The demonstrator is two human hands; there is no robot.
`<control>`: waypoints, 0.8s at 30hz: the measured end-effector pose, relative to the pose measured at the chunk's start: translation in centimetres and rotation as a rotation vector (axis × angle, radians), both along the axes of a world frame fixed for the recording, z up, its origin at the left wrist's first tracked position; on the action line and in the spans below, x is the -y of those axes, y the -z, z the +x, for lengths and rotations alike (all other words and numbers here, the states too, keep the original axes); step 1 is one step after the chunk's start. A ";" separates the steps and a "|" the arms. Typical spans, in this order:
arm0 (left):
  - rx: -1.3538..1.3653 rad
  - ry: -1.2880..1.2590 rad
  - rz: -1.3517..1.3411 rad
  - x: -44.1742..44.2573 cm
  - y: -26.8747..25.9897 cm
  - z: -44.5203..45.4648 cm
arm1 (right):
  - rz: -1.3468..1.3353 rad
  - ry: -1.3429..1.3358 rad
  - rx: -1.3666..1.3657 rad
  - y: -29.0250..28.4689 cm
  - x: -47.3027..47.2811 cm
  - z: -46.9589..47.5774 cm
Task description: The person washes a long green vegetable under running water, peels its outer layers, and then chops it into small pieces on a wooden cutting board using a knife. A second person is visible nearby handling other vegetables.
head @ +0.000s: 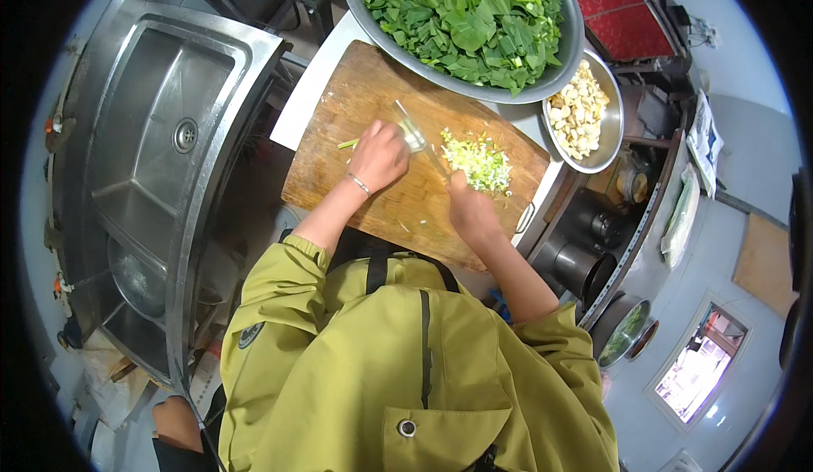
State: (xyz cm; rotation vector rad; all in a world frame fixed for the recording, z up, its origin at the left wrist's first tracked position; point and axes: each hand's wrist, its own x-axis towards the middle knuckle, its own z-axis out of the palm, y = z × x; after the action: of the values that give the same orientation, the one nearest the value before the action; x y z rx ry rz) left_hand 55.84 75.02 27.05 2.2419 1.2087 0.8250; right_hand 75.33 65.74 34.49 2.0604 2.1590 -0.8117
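My right hand grips the handle of a kitchen knife, whose blade points up and to the left over a wooden cutting board. My left hand presses green onion stalks onto the board, just left of the blade. Pale cut stalk ends show at the blade beside my left fingers. To the right of the knife lies a pile of chopped green onion. A few small scraps are scattered near the board's lower edge.
A large metal basin of cut leafy greens overlaps the board's far edge. Beside it stands a steel bowl of pale sliced pieces. A steel sink is at left. Another person's hand shows at lower left.
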 end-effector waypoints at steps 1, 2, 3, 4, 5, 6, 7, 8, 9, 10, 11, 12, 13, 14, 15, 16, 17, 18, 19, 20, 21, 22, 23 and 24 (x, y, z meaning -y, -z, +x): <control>0.007 0.006 -0.005 -0.1 0.0 0.0 | -0.041 0.000 0.017 -1.1 -0.2 0.0; 0.012 0.017 -0.012 -0.1 -0.1 -0.1 | -0.061 0.000 0.034 -2.2 0.0 0.0; 0.022 0.019 -0.003 -0.2 -0.1 -0.2 | -0.080 -0.005 0.051 -3.5 0.3 0.0; 0.032 0.020 0.005 -0.3 -0.1 -0.2 | -0.100 -0.010 0.068 -4.1 0.4 -0.1; 0.044 0.029 0.016 -0.4 -0.1 -0.1 | -0.097 -0.008 0.067 -4.2 0.3 -0.2; 0.045 0.026 0.019 -0.4 -0.2 -0.1 | -0.094 -0.006 0.066 -4.1 0.1 -0.6; 0.046 0.023 0.021 -0.4 -0.2 0.0 | -0.092 -0.004 0.064 -4.0 -0.2 -0.9; 0.047 0.021 0.025 -0.5 -0.4 0.1 | -0.041 -0.016 0.025 -2.6 -0.5 -0.7; 0.046 0.029 0.047 -0.5 -0.4 0.3 | 0.009 -0.018 -0.014 -0.1 -0.6 -0.2; 0.041 0.030 0.066 -0.4 -0.1 0.3 | 0.057 -0.027 -0.056 1.3 -0.5 0.0; 0.033 0.021 0.089 -0.5 0.2 0.0 | 0.027 -0.016 -0.056 0.8 -0.8 -0.2; 0.034 0.020 0.072 -0.4 0.4 -0.2 | -0.002 -0.004 -0.054 -0.3 -1.1 -0.3; 0.035 0.018 0.054 -0.2 0.6 -0.3 | -0.031 0.008 -0.052 -1.3 -1.4 -0.3; 0.040 0.019 0.037 -0.2 0.6 -0.3 | -0.016 -0.008 -0.047 -2.1 -1.1 -0.2; 0.046 0.014 0.046 -0.2 0.6 -0.3 | -0.007 -0.026 -0.041 -2.8 -0.3 0.0; 0.051 0.009 0.055 -0.2 0.7 -0.3 | 0.002 -0.045 -0.036 -3.2 0.0 0.0; 0.056 0.009 0.062 -0.1 0.7 -0.3 | -0.038 -0.022 -0.019 -3.3 -0.1 -0.1; 0.054 0.005 0.072 0.0 0.9 -0.2 | -0.078 0.000 -0.002 -3.2 -0.3 -0.4; 0.052 0.002 0.081 0.0 1.0 -0.2 | -0.117 0.022 0.014 -3.0 -0.6 -0.7; 0.051 0.003 0.096 -0.1 0.9 0.0 | -0.055 0.008 -0.011 -1.8 -0.9 -0.8; 0.051 0.015 0.090 -0.2 0.8 0.1 | 0.011 -0.002 -0.037 0.0 -1.3 -0.9; 0.052 0.028 0.085 -0.2 0.6 0.2 | 0.077 -0.012 -0.062 1.3 -1.3 -0.7; 0.046 0.030 0.078 -0.2 0.6 -0.1 | 0.075 -0.019 -0.067 1.0 -1.5 -0.8; 0.035 0.026 0.056 -0.1 0.5 -0.3 | 0.073 -0.025 -0.071 0.4 -1.6 -0.5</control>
State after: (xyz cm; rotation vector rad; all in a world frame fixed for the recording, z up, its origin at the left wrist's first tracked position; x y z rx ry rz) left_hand 55.54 75.07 26.54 2.2730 1.1518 0.8950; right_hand 74.79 67.31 34.05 2.0637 2.2798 -0.8271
